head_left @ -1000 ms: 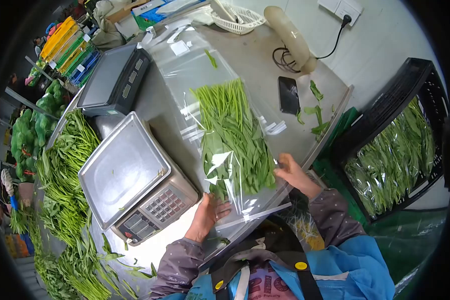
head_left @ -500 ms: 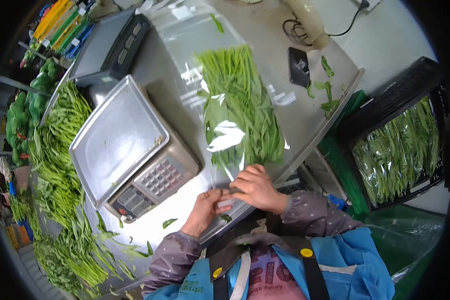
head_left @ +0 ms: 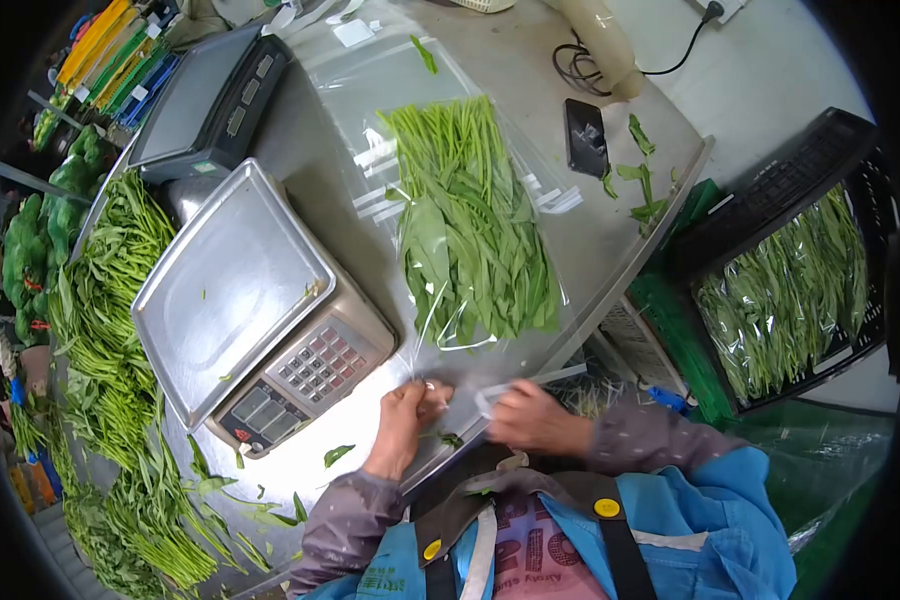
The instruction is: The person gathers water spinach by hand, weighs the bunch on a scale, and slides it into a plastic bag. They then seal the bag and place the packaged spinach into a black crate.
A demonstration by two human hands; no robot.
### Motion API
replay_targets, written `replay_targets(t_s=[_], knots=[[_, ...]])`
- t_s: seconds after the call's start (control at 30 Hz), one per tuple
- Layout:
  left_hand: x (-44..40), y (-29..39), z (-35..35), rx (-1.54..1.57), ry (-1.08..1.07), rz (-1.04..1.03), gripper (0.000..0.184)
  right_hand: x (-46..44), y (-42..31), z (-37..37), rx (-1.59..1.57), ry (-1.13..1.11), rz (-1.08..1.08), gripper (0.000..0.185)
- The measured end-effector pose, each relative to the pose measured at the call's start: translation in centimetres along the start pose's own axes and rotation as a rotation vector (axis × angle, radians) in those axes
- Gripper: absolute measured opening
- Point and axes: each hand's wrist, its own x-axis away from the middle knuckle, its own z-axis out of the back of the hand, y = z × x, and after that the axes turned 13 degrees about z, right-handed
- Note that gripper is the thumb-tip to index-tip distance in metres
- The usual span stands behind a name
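A clear plastic bag of leafy green stems [head_left: 475, 230] lies flat on the metal table, its stem ends pointing away from me and its leaves toward me. My left hand [head_left: 405, 418] is closed on the near left corner of the bag. My right hand [head_left: 532, 415], slightly blurred, has its fingers pressed together on the bag's near edge strip, to the right of the left hand. Left of the bag stands a scale [head_left: 240, 300] with a metal pan and a keypad, its pan holding only small leaf scraps.
Loose greens [head_left: 120, 330] are heaped along the left side. A second scale [head_left: 210, 100] stands behind. A phone [head_left: 586, 137] and leaf scraps lie at the right edge. A black crate [head_left: 840, 365] holds bagged greens on the right. A cable lies at the back.
From apart at the bag's near end, my hands came together on its edge, then moved slightly apart. The near edge strip now stretches out to the right of my right hand.
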Motion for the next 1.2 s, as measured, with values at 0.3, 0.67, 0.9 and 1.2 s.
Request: replay_targets(t_s=[0.3,0.67,0.9,1.2], knots=[[1.1,3.1,1.6,-0.919,0.313,-0.625,0.050,16.3,2.4,8.3,-0.078,-0.487,-0.851,0.038],[-3.3,5.5,-0.2,-1.557,0.138,-1.165,0.034,7.3,13.6,4.6,-0.042,-0.188,-0.023,0.012],[-4.6,6.0,-0.4,-0.290,0.015,-0.143,0.034,7.7,15.3,6.2,-1.054,0.073,-1.104,0.018],[-6.3,4.8,-1.9,-0.593,0.429,-0.427,0.018,5.3,16.7,2.1,-0.369,0.303,-1.114,0.029]])
